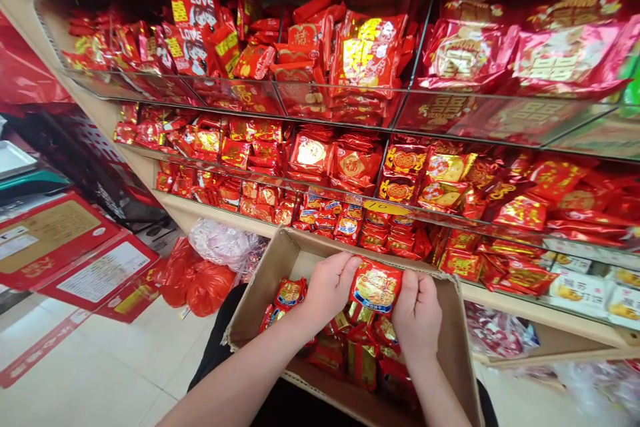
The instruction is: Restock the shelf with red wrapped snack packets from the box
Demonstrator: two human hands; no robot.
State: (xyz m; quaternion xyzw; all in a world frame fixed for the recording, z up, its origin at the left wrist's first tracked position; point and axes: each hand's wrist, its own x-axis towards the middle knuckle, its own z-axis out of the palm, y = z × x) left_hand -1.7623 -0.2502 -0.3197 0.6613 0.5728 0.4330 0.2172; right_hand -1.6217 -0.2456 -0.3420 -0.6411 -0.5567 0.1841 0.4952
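Note:
Between my two hands is a red snack packet (pixel 376 287) with a yellow picture and a blue strip along its bottom. My left hand (pixel 331 285) pinches its left edge, with thumb and fingers closed. Its right edge is gripped by my right hand (pixel 417 313), fingers curled in. Both hands are above an open cardboard box (pixel 295 253) resting on my lap. Inside the box lie several red and gold packets (pixel 363 363), partly covered by my arms. Two similar packets (pixel 291 293) sit at the box's left side.
Shelves with clear front edges (pixel 320 85) hold many red wrapped packets in front of me. A yellow price tag (pixel 386 207) is on a lower shelf edge. Red plastic bags (pixel 210 285) and red cartons (pixel 97 273) are on the tiled floor at left.

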